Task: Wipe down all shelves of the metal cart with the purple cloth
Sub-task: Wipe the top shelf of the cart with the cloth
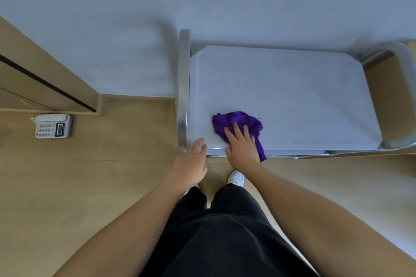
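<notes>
Metal cart (pixel 292 87) takes up the right half of my frame, pushed against the pale wall; the top shelf is bare steel, with a tubular handle (pixel 184 87) along its left end. At the lower centre, the left hand (pixel 191 164) reaches to the shelf's near-left corner with its fingers fairly straight. It seems to touch the edge, though the blur leaves me unsure. The right hand (pixel 242 146) lies flat, fingers spread and straight, pressing the purple cloth (pixel 236 121) onto the shelf's near-left part — one tail of it hangs over the front edge. On the wooden floor at the left of the frame sits a white desk phone (pixel 53 126).
</notes>
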`<state>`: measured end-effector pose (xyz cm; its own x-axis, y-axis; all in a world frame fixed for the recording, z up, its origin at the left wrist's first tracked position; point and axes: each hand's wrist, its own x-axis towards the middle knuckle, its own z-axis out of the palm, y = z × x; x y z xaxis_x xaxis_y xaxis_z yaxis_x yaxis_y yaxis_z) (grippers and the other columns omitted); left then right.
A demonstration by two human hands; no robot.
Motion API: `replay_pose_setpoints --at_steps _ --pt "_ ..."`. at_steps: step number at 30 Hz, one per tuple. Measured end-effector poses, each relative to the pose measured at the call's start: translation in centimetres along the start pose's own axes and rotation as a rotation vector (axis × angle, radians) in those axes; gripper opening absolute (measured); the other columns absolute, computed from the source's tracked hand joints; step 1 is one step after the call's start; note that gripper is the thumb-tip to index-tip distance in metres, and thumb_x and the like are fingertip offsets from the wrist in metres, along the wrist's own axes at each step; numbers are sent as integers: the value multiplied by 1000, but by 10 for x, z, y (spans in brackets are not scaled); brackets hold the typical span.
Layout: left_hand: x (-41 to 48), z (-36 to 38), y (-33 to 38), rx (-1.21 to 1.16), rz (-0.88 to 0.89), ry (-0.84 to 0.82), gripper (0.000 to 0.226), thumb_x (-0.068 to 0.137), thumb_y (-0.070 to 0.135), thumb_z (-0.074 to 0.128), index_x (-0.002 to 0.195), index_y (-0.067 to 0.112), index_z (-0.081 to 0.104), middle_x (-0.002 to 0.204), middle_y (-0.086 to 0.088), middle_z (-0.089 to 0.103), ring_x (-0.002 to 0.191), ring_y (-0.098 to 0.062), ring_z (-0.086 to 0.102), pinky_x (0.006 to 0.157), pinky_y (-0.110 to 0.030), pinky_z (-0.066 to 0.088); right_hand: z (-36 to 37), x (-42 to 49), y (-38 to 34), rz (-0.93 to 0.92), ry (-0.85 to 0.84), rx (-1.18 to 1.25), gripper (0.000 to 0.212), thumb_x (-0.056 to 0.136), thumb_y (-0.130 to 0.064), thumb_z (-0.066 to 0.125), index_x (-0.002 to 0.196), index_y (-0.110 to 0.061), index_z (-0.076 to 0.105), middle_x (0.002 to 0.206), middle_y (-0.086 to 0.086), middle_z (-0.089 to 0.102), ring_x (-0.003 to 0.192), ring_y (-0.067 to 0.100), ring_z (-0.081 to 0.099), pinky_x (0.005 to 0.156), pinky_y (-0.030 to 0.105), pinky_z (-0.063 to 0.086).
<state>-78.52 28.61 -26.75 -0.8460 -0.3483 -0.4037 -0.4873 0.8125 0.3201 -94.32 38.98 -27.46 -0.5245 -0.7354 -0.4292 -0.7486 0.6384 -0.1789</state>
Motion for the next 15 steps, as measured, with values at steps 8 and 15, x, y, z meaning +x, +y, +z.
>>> replay_pose_setpoints --at_steps 8,15 --pt "-11 9 -3 -36 -22 16 62 95 17 51 152 8 25 165 -9 4 151 -24 16 112 -39 40 1 6 -21 -180 -47 -2 67 91 -25 45 151 -32 16 161 -2 4 148 27 -1 119 50 14" --pt "-14 11 -4 -33 -37 0 57 97 17 48 150 8 28 165 -6 0 149 -25 20 110 -36 41 -4 2 1 1 -47 9 74 88 -24 49 152 -31 12 161 3 -1 147 35 -3 118 52 14"
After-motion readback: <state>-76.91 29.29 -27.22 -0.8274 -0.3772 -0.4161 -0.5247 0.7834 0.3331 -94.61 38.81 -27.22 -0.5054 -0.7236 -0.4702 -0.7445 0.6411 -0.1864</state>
